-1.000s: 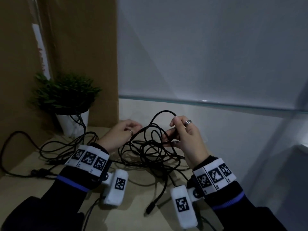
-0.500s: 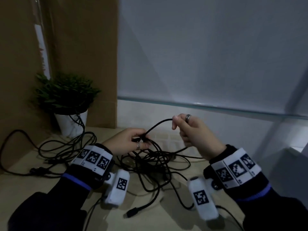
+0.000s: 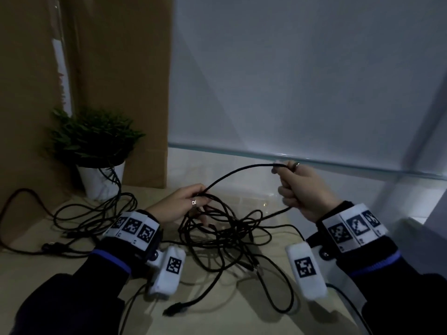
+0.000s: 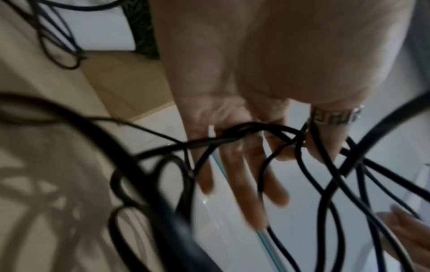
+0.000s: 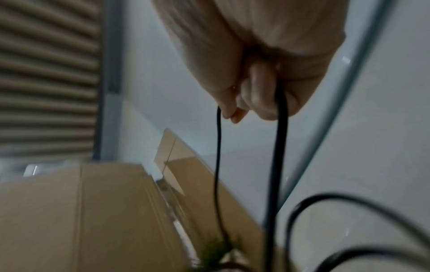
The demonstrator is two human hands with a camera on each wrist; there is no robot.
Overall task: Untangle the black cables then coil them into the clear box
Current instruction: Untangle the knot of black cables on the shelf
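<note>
Your right hand (image 3: 306, 189) is curled round one strand of the black cables (image 3: 225, 235), lifted up and to the right; the right wrist view shows the strand doubled through your fist. Your left hand (image 3: 183, 204) pinches a knot of several strands where that line leaves the tangle, with its other fingers spread among the loops. The line runs between the two hands in a shallow arc.

The likely trouble is in that pull. If you draw the right hand farther while the left keeps its pinch on several strands at once, the loops below could cinch into a tighter knot instead of feeding out. The loose plug end (image 3: 175, 310) lying near you could snag in a loop as the pile shifts. More cable runs left round the potted plant (image 3: 96, 151); a hard tug might drag or tip it.

The tangle rests on a pale wooden surface (image 3: 36, 262). Brown cardboard (image 3: 108, 81) stands behind the plant, and a pale panel with a glass edge (image 3: 290, 157) fills the back. I cannot pick out the clear box with any certainty.
</note>
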